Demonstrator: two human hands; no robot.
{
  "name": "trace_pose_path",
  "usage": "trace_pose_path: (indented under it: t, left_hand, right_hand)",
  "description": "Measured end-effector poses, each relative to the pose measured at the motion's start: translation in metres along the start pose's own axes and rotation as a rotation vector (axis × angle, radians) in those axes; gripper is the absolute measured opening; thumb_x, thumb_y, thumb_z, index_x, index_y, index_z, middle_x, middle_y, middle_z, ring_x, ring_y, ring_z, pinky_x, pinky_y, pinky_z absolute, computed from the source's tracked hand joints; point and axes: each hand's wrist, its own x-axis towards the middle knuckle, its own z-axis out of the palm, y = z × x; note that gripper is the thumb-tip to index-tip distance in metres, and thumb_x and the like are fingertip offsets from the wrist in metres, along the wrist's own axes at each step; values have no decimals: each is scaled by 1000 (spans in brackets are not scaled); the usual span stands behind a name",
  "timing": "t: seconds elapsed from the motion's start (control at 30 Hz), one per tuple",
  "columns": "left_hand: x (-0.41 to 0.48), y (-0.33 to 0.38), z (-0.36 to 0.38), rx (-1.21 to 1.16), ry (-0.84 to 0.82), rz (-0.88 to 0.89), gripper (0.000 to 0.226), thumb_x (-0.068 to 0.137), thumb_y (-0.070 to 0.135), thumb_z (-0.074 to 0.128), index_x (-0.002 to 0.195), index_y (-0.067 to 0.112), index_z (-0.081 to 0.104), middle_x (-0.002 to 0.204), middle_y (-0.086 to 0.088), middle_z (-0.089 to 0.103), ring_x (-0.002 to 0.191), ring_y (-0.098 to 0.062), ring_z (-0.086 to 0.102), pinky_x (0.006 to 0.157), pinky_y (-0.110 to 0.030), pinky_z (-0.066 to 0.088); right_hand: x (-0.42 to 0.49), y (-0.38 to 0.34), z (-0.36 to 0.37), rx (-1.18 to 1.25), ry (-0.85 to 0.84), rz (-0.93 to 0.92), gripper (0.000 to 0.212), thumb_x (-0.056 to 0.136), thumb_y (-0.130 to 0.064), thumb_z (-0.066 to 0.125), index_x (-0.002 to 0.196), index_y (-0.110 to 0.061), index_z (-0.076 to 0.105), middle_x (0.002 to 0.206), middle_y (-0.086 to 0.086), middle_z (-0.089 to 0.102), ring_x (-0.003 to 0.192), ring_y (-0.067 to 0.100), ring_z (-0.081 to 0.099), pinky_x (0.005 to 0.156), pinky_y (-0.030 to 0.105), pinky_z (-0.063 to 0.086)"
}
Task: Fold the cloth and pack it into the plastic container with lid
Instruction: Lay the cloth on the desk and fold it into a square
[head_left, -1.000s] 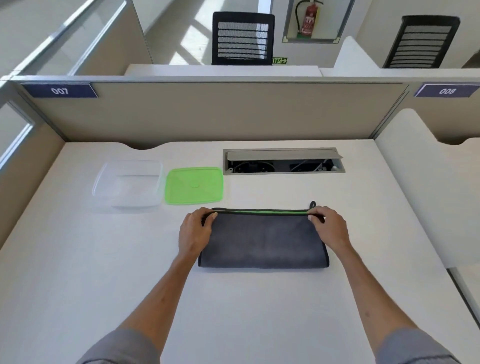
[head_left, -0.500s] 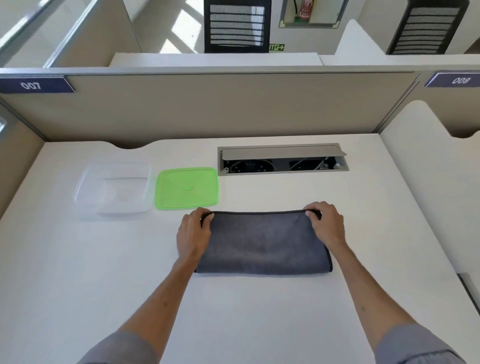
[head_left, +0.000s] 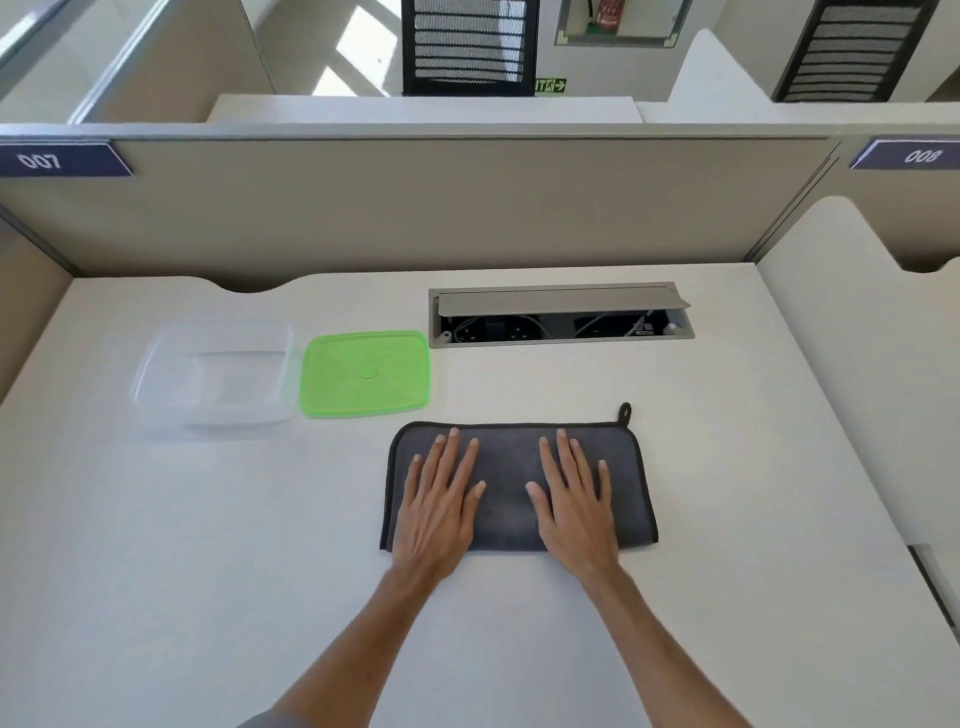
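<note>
One view only, worn on the head, looking forward and steeply down over the white desk (head_left: 727, 467). Both forearms run up from the bottom edge into the middle of the picture, so the lens sits right above and behind them, close in. The left hand (head_left: 439, 512) and right hand (head_left: 574, 512) land dead centre. The view faces the beige partition (head_left: 467, 208) at the desk's far edge, and over its top a black chair (head_left: 470, 47) shows. Wide lens: the partition's rail bows and the desk sides splay outward. No second view shares the scene.
</note>
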Motion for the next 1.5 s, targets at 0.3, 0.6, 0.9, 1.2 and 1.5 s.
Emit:
trace_pose_path:
  t: [0.3, 0.6, 0.9, 1.2, 1.5]
  left_hand:
    - [-17, -23, 7, 78, -10, -14, 67, 118, 53, 32, 179, 35, 13, 189, -1, 9, 175, -23, 12, 140, -51, 19]
    - [-31, 11, 1, 6, 10, 140, 65, 120, 46, 36, 179, 27, 17, 188, 1, 14, 174, -20, 14, 140, -51, 20]
    - [-62, 28, 20, 43, -73, 221, 61, 121, 46, 26, 178, 40, 8, 189, 3, 4, 174, -19, 10, 138, -51, 14]
    - [-70, 25, 6, 21, -227, 262, 59, 121, 52, 17, 178, 43, 5, 189, 5, -2, 175, -18, -2, 138, -51, 3]
    - [-18, 41, -67, -1171, -240, -437, 70, 113, 72, 31, 145, 28, 73, 128, 5, 83, 121, -14, 78, 110, -41, 61]
  right_hand:
    - [-6, 21, -2, -116, -26, 51, 64, 115, -54, 19, 176, -34, 10, 185, 3, 9, 171, 24, 11, 136, 62, 14]
    - [-45, 46, -44, 187, 190, 734, 67, 101, -34, 66, 159, -11, 42, 153, 23, 56, 138, 44, 53, 106, 60, 47]
    - [-50, 65, -66, 804, -27, 1045, 33, 94, -41, 81, 92, -11, 66, 92, 8, 67, 86, 31, 59, 76, 38, 46]
    - [-64, 14, -97, 960, 145, 793, 14, 94, -20, 76, 98, -16, 63, 99, 4, 72, 88, 30, 71, 86, 52, 65]
    - [-60, -99, -101, 450, 231, 310, 27, 94, -28, 71, 111, -28, 50, 88, -10, 76, 81, 31, 76, 64, 37, 48]
